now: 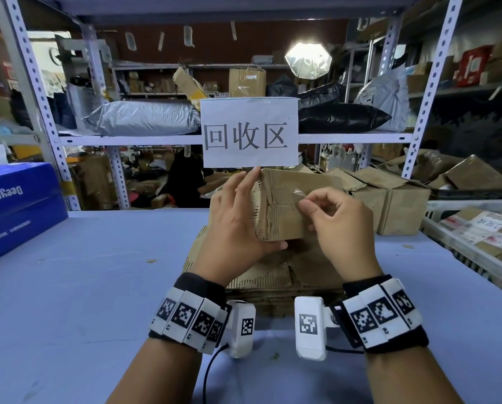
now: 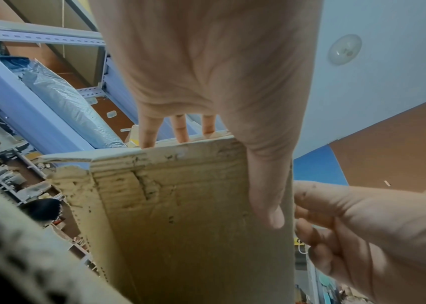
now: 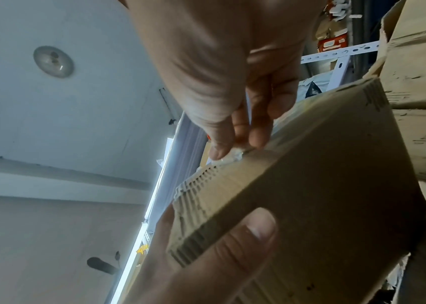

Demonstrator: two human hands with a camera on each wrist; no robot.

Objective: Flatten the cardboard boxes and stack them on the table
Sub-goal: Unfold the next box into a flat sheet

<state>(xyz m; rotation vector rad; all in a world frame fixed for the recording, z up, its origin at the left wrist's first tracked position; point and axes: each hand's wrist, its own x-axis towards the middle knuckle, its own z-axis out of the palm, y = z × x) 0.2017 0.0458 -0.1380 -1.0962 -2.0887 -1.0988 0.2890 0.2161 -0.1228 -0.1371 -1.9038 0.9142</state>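
both hands [image 1: 238, 225] [image 1: 336, 228] hold cardboard box [image 1: 284, 199]; right pinches tape [image 1: 298, 193].

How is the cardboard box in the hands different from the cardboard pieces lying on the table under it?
The held box still has volume, with sides standing; the pile below lies flat.
The held box is lifted off the table, gripped by the left hand; the pile rests on the blue table.
The held box has clear tape that the right hand pinches; no hand touches the pile.
Both are worn brown corrugated cardboard.
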